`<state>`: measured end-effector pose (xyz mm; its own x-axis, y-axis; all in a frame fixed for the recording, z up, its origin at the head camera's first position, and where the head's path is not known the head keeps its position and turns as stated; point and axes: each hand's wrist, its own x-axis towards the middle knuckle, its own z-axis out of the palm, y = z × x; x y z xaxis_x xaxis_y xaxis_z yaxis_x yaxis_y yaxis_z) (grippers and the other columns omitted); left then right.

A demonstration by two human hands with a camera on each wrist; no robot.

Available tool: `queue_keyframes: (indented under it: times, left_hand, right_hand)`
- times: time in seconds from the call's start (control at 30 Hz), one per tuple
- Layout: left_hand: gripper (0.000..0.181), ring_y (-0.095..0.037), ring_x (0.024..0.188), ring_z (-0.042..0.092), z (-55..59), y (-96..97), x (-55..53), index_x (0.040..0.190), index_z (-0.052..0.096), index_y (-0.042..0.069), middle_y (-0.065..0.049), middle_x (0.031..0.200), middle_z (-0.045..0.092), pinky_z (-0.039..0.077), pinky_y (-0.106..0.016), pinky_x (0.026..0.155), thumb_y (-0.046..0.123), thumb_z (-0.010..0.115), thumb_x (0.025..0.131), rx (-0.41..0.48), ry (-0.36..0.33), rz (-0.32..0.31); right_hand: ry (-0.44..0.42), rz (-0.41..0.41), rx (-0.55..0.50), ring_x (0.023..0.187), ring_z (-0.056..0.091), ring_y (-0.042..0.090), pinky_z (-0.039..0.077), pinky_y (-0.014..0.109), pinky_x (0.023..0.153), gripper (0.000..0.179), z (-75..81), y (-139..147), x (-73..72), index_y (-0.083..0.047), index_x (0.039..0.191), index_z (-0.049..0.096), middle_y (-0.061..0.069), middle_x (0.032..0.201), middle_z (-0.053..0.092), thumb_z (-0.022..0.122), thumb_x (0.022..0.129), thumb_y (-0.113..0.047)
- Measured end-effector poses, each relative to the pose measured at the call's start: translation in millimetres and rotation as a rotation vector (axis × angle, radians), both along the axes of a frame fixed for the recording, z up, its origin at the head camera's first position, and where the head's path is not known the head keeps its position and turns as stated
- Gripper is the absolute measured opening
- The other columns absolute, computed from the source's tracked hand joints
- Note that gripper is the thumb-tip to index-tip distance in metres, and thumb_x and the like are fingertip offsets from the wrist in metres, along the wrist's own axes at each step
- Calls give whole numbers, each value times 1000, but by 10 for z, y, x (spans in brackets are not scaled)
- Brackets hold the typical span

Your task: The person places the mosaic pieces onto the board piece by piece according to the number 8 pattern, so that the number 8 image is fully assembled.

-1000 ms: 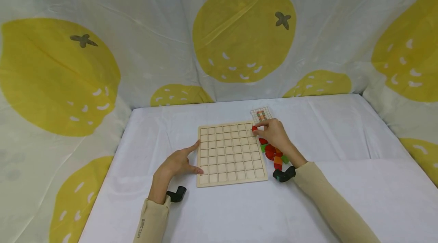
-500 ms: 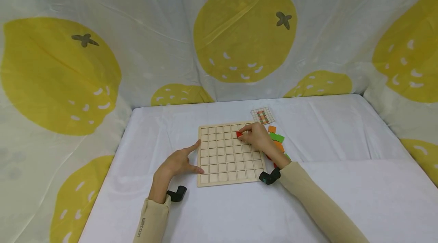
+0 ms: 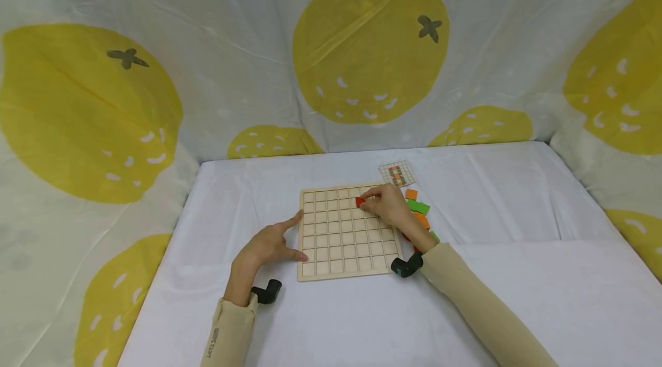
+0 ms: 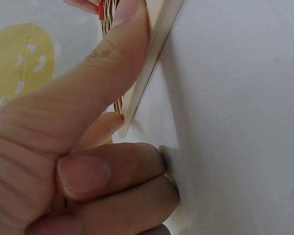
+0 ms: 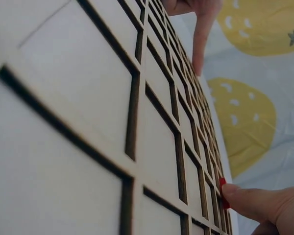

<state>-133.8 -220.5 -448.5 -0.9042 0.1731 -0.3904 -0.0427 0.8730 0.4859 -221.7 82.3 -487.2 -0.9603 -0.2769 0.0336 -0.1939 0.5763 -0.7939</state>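
A light wooden grid board with square cells lies on the cloth. My right hand pinches a small red tile between thumb and fingertips, low over a cell in the board's upper right part. From the right wrist, the red tile shows right at the grid lines, with the thumb against it. At the board's left edge, my left hand braces it with index finger and thumb stretched apart. Up close, the left thumb lies over the board's rim, while the other fingers fold against the cloth.
Behind the board's right corner lies a pattern card with a coloured design on a grid. Beside the right forearm are an orange tile, green tiles and more pieces partly hidden by the arm. A lemon-print cloth hangs behind.
My right hand has carried the red tile leftward from the board's right edge onto the grid, then turned it slightly there. The left hand has stayed at the board's left edge.
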Motion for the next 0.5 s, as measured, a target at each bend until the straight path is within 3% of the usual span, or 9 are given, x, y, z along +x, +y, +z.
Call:
queue_keyframes:
  times: [0.33,0.5]
  left_hand:
    - [114,-23,95,61,7,6,-7,165,28,28,-19,112,70,50,-47,90,42,93,72,-7,6,-19]
    - [113,-22,93,59,6,-6,-3,165,28,29,-17,109,69,49,-47,90,42,93,73,-3,1,-13]
  right_hand:
    - [-14,3,-12,48,31,11,26,24,50,19,-8,-62,-33,-10,105,83,0,54,42,83,90,-21]
    - [-37,-3,-26,52,35,12,30,24,53,19,-5,-91,-41,-11,104,84,10,79,67,85,88,-20]
